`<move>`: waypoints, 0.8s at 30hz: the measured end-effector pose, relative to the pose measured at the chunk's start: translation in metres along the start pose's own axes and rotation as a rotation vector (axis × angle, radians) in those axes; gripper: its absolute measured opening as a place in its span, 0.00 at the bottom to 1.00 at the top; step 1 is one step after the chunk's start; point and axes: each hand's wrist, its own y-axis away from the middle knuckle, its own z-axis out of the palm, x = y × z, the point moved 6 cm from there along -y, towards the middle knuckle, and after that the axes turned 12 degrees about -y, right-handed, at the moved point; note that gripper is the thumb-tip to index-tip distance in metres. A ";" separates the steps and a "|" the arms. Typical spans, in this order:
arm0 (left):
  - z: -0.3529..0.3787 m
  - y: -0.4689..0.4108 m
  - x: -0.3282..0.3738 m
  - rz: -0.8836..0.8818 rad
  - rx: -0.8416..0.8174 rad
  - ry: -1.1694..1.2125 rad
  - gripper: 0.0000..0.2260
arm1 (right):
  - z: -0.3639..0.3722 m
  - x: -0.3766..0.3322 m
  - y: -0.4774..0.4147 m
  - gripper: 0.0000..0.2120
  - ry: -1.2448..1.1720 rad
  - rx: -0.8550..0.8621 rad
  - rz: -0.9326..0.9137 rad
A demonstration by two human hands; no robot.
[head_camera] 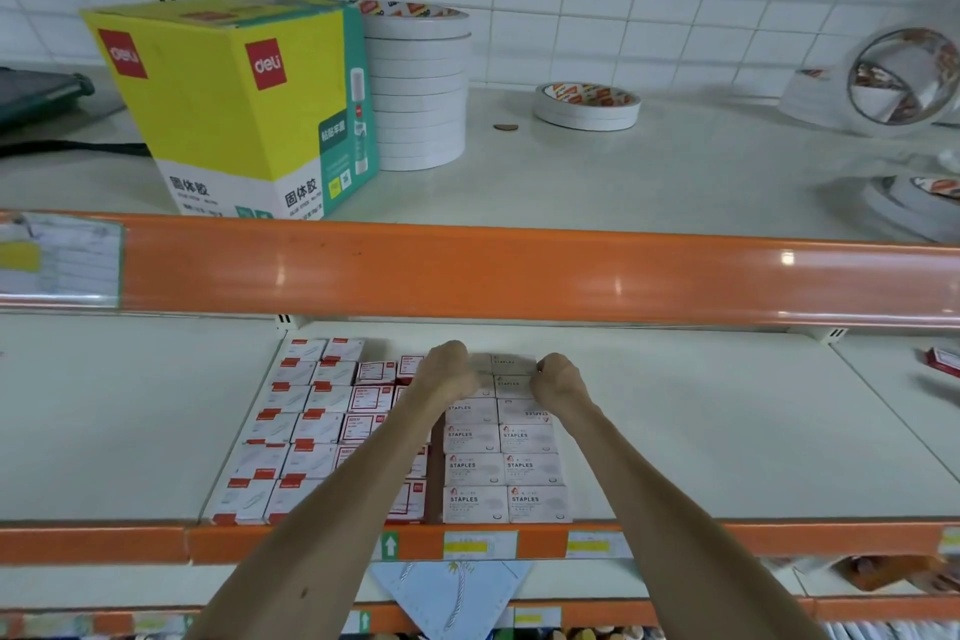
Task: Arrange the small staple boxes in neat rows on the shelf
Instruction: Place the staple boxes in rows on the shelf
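Glue box [234, 104], tape stack [418, 88] upper left; orange rail [519, 276] across middle. Left hand [449, 374], right hand [558, 382] clutch rearmost staple boxes [511, 365], centre.

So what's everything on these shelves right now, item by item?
STAPLES boxes: two columns, white, middle shelf, centre.
red-and-white boxes: several columns, middle shelf, directly left of the STAPLES boxes.
glue stick carton: one, yellow and teal, upper shelf, left.
tall tape stack: one, white, right beside the carton.
low tape rolls: a short stack, white, upper shelf, centre.
loose tape rolls: several, white, upper shelf, far right.
small disc: one, brown, upper shelf, between the two tape stacks.
shelf rails: orange, along the front edges.
left hand: fingers curled, at the rear STAPLES boxes' left side.
right hand: fingers curled, at their right side.
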 end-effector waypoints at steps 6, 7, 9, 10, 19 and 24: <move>-0.023 -0.012 -0.024 0.035 0.271 -0.373 0.16 | 0.006 -0.001 0.002 0.17 0.054 0.052 -0.002; -0.022 -0.016 -0.031 0.031 0.239 -0.429 0.19 | 0.007 -0.001 0.003 0.16 0.055 0.047 -0.005; -0.014 -0.022 -0.046 0.014 0.134 -0.463 0.21 | 0.006 0.000 0.004 0.14 0.048 0.040 -0.007; -0.009 -0.022 -0.051 0.016 0.100 -0.434 0.21 | 0.006 0.000 0.003 0.12 0.049 0.038 -0.010; -0.002 -0.022 -0.058 0.029 0.080 -0.382 0.21 | 0.009 -0.010 0.000 0.19 0.165 0.061 -0.083; -0.006 -0.019 -0.051 0.049 0.178 -0.375 0.22 | 0.012 -0.013 0.005 0.23 0.253 0.102 -0.159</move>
